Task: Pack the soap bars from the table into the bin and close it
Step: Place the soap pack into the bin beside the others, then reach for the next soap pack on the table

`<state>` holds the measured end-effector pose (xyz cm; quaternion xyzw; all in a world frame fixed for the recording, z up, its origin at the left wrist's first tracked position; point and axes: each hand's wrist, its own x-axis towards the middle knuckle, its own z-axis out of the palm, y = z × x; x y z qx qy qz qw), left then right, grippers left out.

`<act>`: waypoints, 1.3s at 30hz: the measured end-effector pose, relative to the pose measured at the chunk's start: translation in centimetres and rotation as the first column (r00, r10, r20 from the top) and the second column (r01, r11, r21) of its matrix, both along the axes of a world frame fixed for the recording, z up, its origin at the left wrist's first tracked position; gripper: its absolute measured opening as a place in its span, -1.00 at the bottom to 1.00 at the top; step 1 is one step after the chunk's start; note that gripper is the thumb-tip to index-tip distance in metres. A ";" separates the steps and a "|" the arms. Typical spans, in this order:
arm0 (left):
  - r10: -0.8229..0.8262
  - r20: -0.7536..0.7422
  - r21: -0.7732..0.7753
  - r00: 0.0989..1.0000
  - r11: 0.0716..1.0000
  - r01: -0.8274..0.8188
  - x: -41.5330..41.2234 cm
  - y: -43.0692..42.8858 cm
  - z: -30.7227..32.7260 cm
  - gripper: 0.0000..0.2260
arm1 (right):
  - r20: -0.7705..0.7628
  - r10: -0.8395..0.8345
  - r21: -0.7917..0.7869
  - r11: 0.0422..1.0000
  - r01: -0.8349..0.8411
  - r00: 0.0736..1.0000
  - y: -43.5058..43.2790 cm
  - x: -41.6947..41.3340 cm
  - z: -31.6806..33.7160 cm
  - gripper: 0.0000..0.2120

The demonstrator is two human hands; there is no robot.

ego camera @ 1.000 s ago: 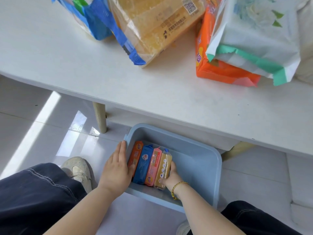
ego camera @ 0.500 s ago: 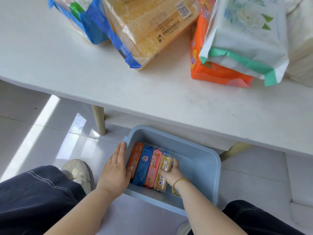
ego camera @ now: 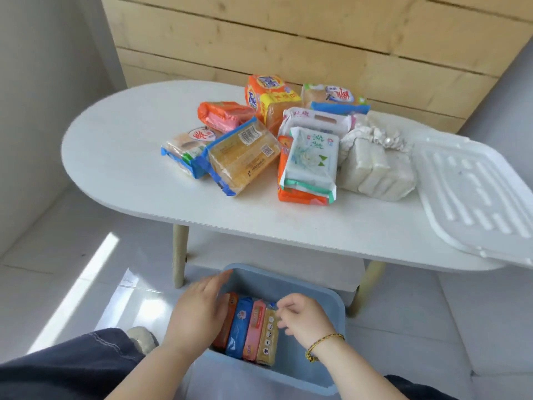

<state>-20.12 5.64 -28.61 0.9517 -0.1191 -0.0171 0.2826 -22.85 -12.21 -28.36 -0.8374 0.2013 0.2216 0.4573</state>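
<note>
A blue bin (ego camera: 317, 293) sits on the floor in front of the white table (ego camera: 121, 145). Several wrapped soap bars stand on edge along its left side: orange, blue (ego camera: 238, 327), pink (ego camera: 253, 330) and yellow (ego camera: 268, 336). My left hand (ego camera: 196, 316) rests flat over the bin's left rim, fingers apart. My right hand (ego camera: 302, 319) hovers over the bin just right of the yellow bar, fingers loosely curled, holding nothing. A pile of soap packs (ego camera: 245, 157) lies on the table. The white lid (ego camera: 473, 197) lies at the table's right end.
A wooden panel wall (ego camera: 288, 39) stands behind the table. The table's wooden legs (ego camera: 180, 255) flank the bin. My dark trouser legs (ego camera: 66, 368) and a shoe (ego camera: 141, 339) are at the lower left. The right half of the bin holds nothing.
The view has tilted up, so the whole table, pile and lid show. My right hand has let go of the yellow bar and lifted slightly off it.
</note>
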 end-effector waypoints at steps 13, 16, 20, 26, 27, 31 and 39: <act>-0.047 0.477 0.046 0.878 0.999 0.028 1.9 1.0 12.6 -0.54 | 0.593 -0.239 0.087 0.968 0.234 0.769 -2.6 2.7 18.2 -0.75; 0.044 0.262 0.090 0.964 0.993 -0.070 2.9 1.0 11.5 -0.22 | 0.570 -0.223 -0.025 0.957 0.288 0.791 -3.3 6.9 19.4 -0.83; 0.057 0.178 0.196 0.982 0.976 -0.092 3.8 0.3 9.6 0.11 | 0.402 -0.234 -0.119 0.945 0.304 0.885 -2.9 10.8 19.3 -0.44; 0.082 0.179 0.168 0.980 0.979 -0.112 4.2 0.2 9.4 0.10 | 0.379 -0.065 -0.516 0.813 0.269 0.923 -3.3 13.6 20.5 -0.45; 0.104 0.182 0.146 0.978 0.980 -0.132 4.2 0.2 9.4 0.08 | 0.393 -0.018 -0.585 0.766 0.265 0.919 -3.7 14.2 20.9 -0.52; 0.166 0.200 0.121 0.965 0.974 -0.193 4.5 0.0 9.3 0.04 | 0.451 0.135 -0.678 0.695 0.240 0.882 -5.4 16.6 22.0 -0.65; 0.191 0.194 0.107 0.962 0.971 -0.214 5.0 -0.7 10.0 -0.08 | 0.404 0.341 -0.717 0.694 0.063 0.849 -5.8 22.2 21.8 -0.54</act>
